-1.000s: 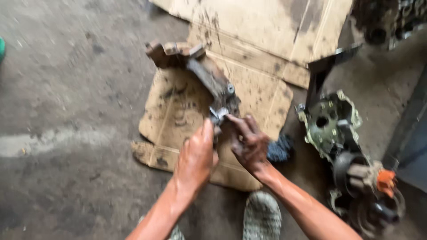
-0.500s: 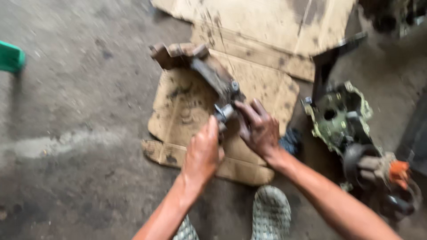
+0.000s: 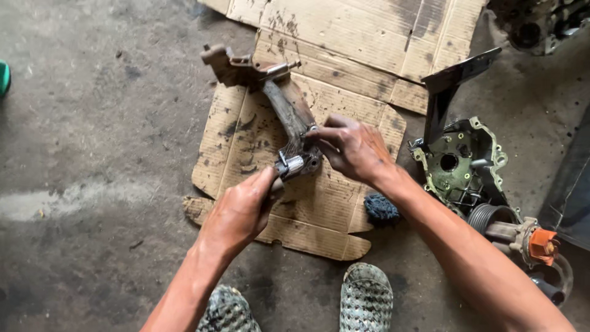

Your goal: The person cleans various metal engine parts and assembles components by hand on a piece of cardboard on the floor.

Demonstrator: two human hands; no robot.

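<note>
Both hands have shifted little since the earlier frame: left hand (image 3: 236, 212) and right hand (image 3: 351, 147) grip the rusty metal arm (image 3: 289, 110) over stained cardboard (image 3: 246, 132), where greasy fingers risk slipping.

Both bare forearms reach toward twelve o'clock, the left hand (image 3: 238, 209) fisted, the right hand (image 3: 351, 149) curled, fingers pinching.

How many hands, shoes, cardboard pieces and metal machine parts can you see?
Hands: 2, left hand, right hand
Shoes: 2
Cardboard pieces: 2
Metal machine parts: 3
Total: 9
</note>
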